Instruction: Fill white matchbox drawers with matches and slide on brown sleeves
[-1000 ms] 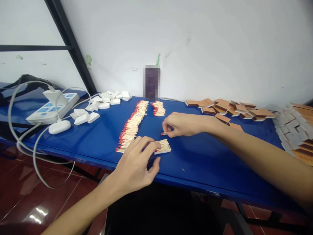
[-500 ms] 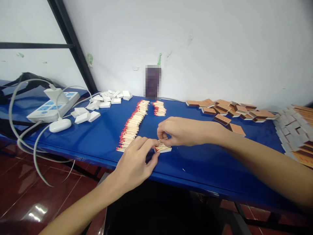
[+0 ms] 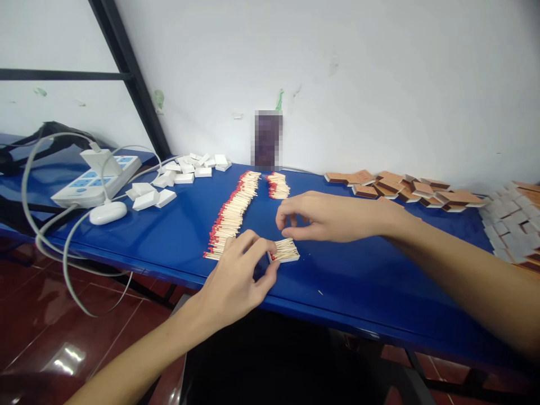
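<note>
A small white matchbox tray (image 3: 286, 251) filled with red-tipped matches lies near the front edge of the blue table (image 3: 363, 281). My left hand (image 3: 238, 278) pinches the tray's left end with thumb and fingers. My right hand (image 3: 323, 216) hovers just behind the tray with its fingers curled together; whether a match is in them is hidden. A long row of loose matches (image 3: 232, 214) runs back from my left hand, and a shorter bunch of matches (image 3: 278, 185) lies beside it.
White empty trays (image 3: 185, 171) are heaped at the back left beside a power strip (image 3: 95, 180) with grey cables (image 3: 63, 247). Brown matchbox sleeves (image 3: 400, 188) lie at the back right, more boxes (image 3: 512, 222) at the far right. A blurred dark object (image 3: 268, 139) leans on the wall.
My right hand carried a match from the table to the tray, then lifted back behind it. My left hand stayed on the tray's end. The view shifted slightly.
</note>
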Available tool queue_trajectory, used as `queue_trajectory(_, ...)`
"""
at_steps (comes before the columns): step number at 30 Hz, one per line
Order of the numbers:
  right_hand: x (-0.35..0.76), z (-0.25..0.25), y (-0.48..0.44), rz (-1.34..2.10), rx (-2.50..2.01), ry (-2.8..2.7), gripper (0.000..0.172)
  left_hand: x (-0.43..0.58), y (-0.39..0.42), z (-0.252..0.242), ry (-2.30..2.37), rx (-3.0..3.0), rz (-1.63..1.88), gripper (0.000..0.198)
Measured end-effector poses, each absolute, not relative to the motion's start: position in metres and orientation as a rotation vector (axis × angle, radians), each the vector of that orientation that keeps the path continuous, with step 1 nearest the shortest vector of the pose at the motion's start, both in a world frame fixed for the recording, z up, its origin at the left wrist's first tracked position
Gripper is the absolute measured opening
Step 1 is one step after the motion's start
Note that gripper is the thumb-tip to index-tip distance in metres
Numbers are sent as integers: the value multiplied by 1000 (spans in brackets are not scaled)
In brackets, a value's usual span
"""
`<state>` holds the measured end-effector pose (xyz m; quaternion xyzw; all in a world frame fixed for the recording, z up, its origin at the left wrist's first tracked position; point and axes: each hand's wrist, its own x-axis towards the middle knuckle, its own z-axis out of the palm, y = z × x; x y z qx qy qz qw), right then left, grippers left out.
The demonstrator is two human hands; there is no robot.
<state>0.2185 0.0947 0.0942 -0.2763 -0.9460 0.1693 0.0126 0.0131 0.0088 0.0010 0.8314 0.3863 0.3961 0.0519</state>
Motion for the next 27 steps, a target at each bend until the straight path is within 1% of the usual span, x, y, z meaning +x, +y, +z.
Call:
queue_trajectory(4,225,73,88,606,-807,-2794,20,10,10,3,1153,2498,1177,8)
queue_trajectory(8,235,38,77,567,-708,-2591,30,11,8,3,1170,2486,1216,5)
queue_trajectory(10,239,25,71,548,-714,-2536,37,13,6,3,1193,2519,1226,3)
queue_trajectory(11,241,21,69,529,-726,-2514,38,14,6,3,1212,2540,1221,3)
queue_trajectory(14,241,16,61,509,-763,-2496,31,16,4,1,1259,2551,1239,9)
queue_trajectory(18,241,15,50,509,-855,-2461,24,15,6,-2,1255,2558,1263,9)
queue_trajectory(21,241,13,45,495,-913,-2417,26,14,8,-4,1201,2593,1250,6)
queue_trajectory(24,240,10,43,489,-929,-2398,29,13,10,-5,1154,2613,1219,20)
queue_trajectory(27,239,9,45,490,-910,-2392,30,12,10,-5,1129,2616,1158,23)
